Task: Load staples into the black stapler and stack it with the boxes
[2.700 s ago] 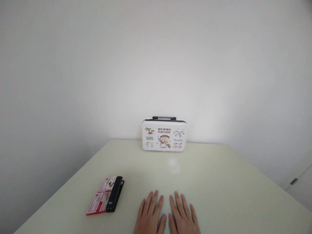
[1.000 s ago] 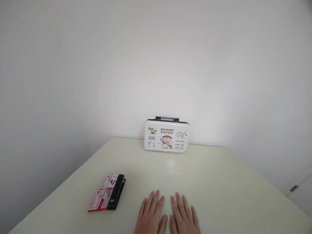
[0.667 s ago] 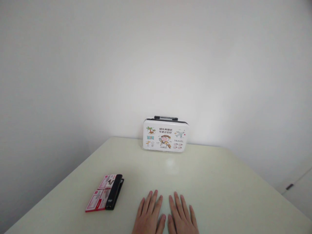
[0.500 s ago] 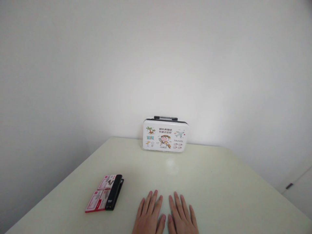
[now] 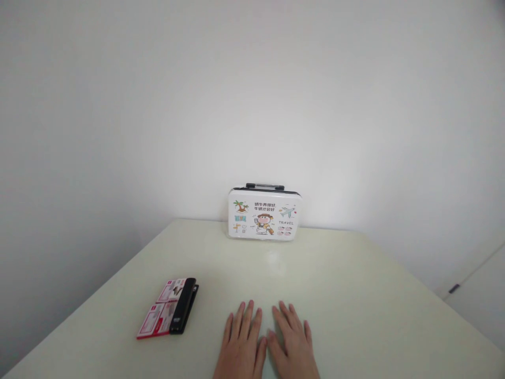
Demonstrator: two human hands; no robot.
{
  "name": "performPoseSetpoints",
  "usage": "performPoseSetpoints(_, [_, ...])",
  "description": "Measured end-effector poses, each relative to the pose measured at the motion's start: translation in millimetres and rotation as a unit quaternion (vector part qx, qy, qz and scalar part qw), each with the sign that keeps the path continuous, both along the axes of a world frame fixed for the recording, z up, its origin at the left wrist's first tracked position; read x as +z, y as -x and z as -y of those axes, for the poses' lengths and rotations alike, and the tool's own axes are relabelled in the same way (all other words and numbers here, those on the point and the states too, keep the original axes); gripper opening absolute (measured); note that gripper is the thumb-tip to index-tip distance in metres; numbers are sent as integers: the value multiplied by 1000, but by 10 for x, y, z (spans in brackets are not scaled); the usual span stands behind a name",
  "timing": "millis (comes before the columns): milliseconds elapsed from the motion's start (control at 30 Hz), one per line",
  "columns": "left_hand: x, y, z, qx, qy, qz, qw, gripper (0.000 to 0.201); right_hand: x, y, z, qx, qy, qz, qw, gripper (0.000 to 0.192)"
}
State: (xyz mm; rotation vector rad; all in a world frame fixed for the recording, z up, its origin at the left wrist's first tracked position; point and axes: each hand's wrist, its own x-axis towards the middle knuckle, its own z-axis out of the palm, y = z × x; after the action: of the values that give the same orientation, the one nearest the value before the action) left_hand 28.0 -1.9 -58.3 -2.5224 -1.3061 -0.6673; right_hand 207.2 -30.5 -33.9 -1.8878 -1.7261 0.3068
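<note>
My left hand [image 5: 242,345] lies palm down at the near edge of the view, its fingers stretched out and a little apart. Beside it my right hand [image 5: 292,342] rests on the table too, fingers extended, with the two thumbs close together. Neither holds anything. To the left of my left hand lies a black stapler [image 5: 183,306]. Two small red-and-white boxes [image 5: 160,309], which look like staple boxes, sit against its left side, one behind the other.
A white case [image 5: 264,216] with cartoon prints and a black handle stands upright at the far edge of the pale table [image 5: 335,284], before a white wall [image 5: 252,95]. At the right, a dark fitting [image 5: 454,288] shows on a white surface.
The view has shifted slightly, so the case, stapler and boxes appear a little higher and further left. My right hand has turned slightly, its thumb and fingers moving a bit; both hands stay flat.
</note>
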Motion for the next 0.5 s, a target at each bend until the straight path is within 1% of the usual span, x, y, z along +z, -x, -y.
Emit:
performPoseSetpoints(33, [1, -4, 16, -6, 11, 4, 1000, 63, 93, 78, -36, -9, -6, -46, 999, 54])
performPoseSetpoints(67, [-2, -5, 27, -14, 25, 12, 1000, 66, 197, 186, -81, -2, -17, -95, 995, 54])
performPoseSetpoints(133, [-19, -3, 31, -37, 63, 32, 997, 70, 414, 480, -191, 69, -28, -177, 981, 56])
performPoseSetpoints(167, [-31, -1, 22, -48, 82, 41, 995, 69, 518, 655, -255, 97, -25, -188, 977, 59])
performPoseSetpoints(267, [-71, -2, -39, -73, 111, 48, 990, 59, 751, 1223, -473, 101, -15, -146, 984, 70])
performPoseSetpoints(333, [-92, -4, -91, -105, 117, 39, 987, 56, 825, 1584, -634, 127, -19, -130, 983, 77])
performPoseSetpoints(400, [-108, 0, -136, -146, 122, 39, 981, 55, 843, 1888, -787, 141, -5, -129, 982, 89])
performPoseSetpoints(467, [-119, 12, -174, -181, 124, 43, 975, 57, 830, 2097, -912, 143, 2, -108, 984, 95])
performPoseSetpoints(500, [-121, 19, -191, -191, 125, 43, 973, 57, 821, 2154, -960, 147, 0, -88, 985, 92])
